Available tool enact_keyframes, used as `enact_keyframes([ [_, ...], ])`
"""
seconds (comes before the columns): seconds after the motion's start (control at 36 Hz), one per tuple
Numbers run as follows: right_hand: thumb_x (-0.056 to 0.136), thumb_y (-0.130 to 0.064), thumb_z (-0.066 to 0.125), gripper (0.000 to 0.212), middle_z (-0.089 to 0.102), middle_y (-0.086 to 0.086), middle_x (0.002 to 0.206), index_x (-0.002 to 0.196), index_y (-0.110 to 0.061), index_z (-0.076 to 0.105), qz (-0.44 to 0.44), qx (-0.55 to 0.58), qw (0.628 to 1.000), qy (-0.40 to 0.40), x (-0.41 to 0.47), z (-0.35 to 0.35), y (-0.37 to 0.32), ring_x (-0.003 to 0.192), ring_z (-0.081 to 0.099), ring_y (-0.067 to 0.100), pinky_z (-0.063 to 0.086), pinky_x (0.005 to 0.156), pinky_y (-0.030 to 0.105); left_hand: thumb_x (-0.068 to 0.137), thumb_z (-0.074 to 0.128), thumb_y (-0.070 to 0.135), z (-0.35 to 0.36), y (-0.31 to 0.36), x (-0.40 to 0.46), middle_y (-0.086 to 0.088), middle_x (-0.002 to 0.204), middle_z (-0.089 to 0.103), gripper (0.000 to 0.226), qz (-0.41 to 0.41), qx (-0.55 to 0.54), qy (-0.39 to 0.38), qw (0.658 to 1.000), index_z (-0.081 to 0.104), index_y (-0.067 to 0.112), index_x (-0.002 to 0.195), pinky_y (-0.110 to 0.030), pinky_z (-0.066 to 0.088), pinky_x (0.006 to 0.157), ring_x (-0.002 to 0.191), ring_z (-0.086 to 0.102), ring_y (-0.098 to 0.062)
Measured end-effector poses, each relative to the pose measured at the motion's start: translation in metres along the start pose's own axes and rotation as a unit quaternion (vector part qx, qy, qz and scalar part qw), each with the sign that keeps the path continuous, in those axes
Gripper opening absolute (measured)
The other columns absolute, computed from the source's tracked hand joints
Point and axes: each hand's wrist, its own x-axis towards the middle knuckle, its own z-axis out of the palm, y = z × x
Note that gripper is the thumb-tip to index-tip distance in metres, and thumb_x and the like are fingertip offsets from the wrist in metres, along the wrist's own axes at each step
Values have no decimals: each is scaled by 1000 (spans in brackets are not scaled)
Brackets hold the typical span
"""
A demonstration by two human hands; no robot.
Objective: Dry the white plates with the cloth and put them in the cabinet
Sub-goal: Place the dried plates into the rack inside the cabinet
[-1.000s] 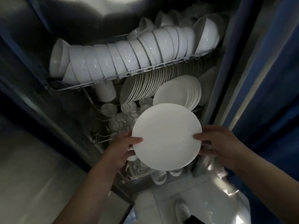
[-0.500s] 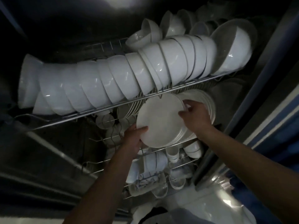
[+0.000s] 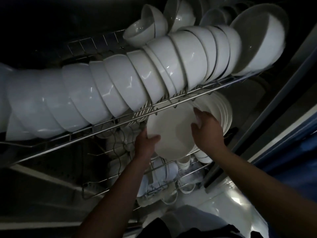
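**Plate Held at the Lower Cabinet Rack**

A dim cabinet interior is seen, its dark walls barely lit. An upper wire rack [image 3: 120, 125] of thin shiny metal rods crosses the view on a slant and serves as the landmark. On it a long row of glossy white bowls [image 3: 106, 93] is packed on edge, rounded backs catching small highlights; a larger bowl [image 3: 264, 36] is tilted at the far right end of the rack.

Just below the rack, a round, smooth white plate [image 3: 169, 133] is held against a stack of plates [image 3: 223, 114] standing on edge. The plate's left rim is pinched by the left hand [image 3: 145, 143], thumb across the front. The right hand [image 3: 205, 129] is laid on the plate's right side with fingers spread and fairly straight. Lower still, small white cups [image 3: 185, 164] are seen in a second wire rack [image 3: 171, 169].
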Motion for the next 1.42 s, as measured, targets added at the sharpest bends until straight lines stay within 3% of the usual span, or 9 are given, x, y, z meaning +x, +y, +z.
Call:
enact_keyframes([
  [0.14,93,-13,59,71,19,30,160,157,-8,28,-46,-73,996,29,-14,29,12,148,18,49,25,119,57,89,66,3,-1,-4,-6,-13,148,53,71,94,131,17,987,42,17,154,-42,45,110,133,52,-29],
  [0.22,98,-29,50,74,3,17,167,161,-15,12,-96,-162,982,24,-24,50,22,152,-3,44,9,123,58,97,51,2,-4,-13,-11,-9,170,16,75,194,286,15,938,24,28,162,-40,19,126,155,14,-29],
  [0.31,100,-39,39,69,0,16,168,161,-19,13,-103,-195,975,22,-32,61,23,153,-10,40,0,123,59,103,41,5,-8,-18,-18,-6,172,2,68,224,365,-15,903,18,33,161,-41,7,127,158,1,-31],
  [0.56,97,-52,35,72,-2,11,169,161,-23,17,-86,-213,973,17,-37,58,23,154,-10,35,4,120,65,93,40,42,-17,-19,-18,-11,170,15,67,235,361,-27,902,33,30,158,-46,7,125,156,10,-35],
  [0.72,95,-60,34,74,-11,3,169,160,-36,9,-56,-153,986,30,-66,32,25,153,-18,28,-2,121,58,85,38,70,-2,-4,-46,-6,171,14,73,263,299,-69,915,21,50,153,-48,10,126,157,5,-28],
  [0.83,94,-63,39,71,4,-1,169,158,-40,19,29,-71,994,80,-111,-2,39,156,-6,22,4,122,51,89,42,68,27,9,-82,4,171,7,66,301,253,-151,907,11,67,148,-43,6,127,157,-8,-11],
  [1.03,90,-66,45,74,21,2,166,156,-37,29,228,-27,958,173,-210,-68,93,155,11,21,19,122,53,92,52,60,87,16,-144,10,171,11,71,387,215,-270,855,26,49,157,-45,15,126,158,-2,-10],
  [1.28,90,-64,54,73,33,2,161,153,-32,36,398,-24,896,194,-326,-134,158,150,26,23,31,117,51,84,48,70,197,12,-246,11,169,13,73,406,315,-459,724,24,55,152,-36,11,127,156,-2,-7],
  [1.42,90,-62,56,71,41,-3,156,151,-31,40,461,-8,855,238,-406,-176,181,138,46,21,39,112,41,91,72,41,266,-5,-331,16,165,13,75,433,353,-537,632,27,50,151,-26,7,125,156,2,-10],
])
